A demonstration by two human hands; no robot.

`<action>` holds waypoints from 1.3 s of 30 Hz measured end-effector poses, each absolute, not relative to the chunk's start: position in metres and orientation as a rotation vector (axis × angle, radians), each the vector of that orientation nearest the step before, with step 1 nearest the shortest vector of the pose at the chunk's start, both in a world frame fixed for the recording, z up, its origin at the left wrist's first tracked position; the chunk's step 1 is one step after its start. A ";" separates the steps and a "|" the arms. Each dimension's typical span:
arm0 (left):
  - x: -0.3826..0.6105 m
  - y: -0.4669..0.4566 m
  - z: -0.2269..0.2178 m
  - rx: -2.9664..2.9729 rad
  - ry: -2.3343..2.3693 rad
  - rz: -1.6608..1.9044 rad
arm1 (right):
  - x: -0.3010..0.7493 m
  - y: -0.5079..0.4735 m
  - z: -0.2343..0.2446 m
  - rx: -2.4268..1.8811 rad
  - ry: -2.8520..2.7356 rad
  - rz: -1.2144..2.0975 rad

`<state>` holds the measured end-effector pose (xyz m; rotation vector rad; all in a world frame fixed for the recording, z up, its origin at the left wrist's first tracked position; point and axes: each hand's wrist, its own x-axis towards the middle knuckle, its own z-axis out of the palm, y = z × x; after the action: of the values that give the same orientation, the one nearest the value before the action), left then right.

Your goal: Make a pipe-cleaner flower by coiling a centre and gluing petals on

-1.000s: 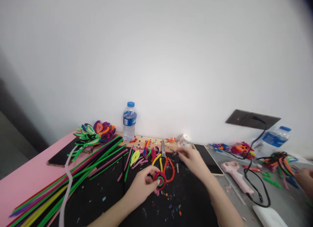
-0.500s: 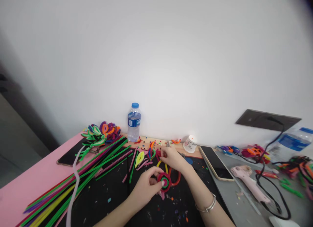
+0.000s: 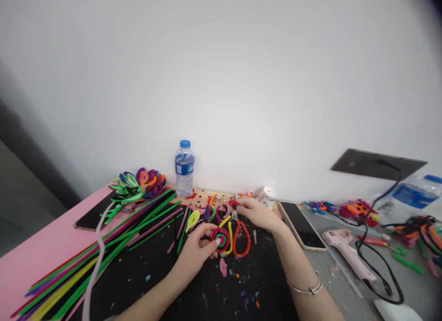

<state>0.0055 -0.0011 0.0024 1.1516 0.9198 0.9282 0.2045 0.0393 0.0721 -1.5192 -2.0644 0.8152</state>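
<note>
My left hand (image 3: pixel 195 253) pinches a round coil of red, pink and green pipe cleaner (image 3: pixel 221 238) just above the black mat (image 3: pixel 148 279). My right hand (image 3: pixel 254 212) is farther back, its fingers closed on a small red pipe-cleaner piece (image 3: pixel 234 204). Between the two hands lie scissors with orange and yellow handles (image 3: pixel 238 236). Bent petal shapes in yellow, pink and blue (image 3: pixel 202 216) rest just left of my right hand.
Long straight pipe cleaners (image 3: pixel 103 252) fan over the mat's left side. Finished flowers (image 3: pixel 138 183), a dark phone (image 3: pixel 91 214) and a water bottle (image 3: pixel 184 168) stand behind. Right: a small white cup (image 3: pixel 266 197), another phone (image 3: pixel 301 224), a pink glue gun (image 3: pixel 347 252) with black cord.
My right hand swept left from beside the white cup over the scissors, then drew back a little with a small red piece in its fingers. My left hand kept hold of the coil.
</note>
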 end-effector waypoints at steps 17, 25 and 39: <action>0.005 -0.001 0.001 1.172 0.944 0.933 | 0.182 0.034 0.067 -1.356 -1.891 1.155; 0.005 -0.001 -0.001 1.176 0.936 0.937 | 0.182 0.035 0.065 -1.365 -1.956 1.085; 0.005 -0.003 0.002 1.215 0.910 0.921 | 0.182 0.037 0.056 -1.347 -2.088 0.937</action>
<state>0.0053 -0.0026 0.0017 1.2150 0.9103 0.9213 0.1823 0.0372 0.0557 -1.3469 -2.0878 0.9375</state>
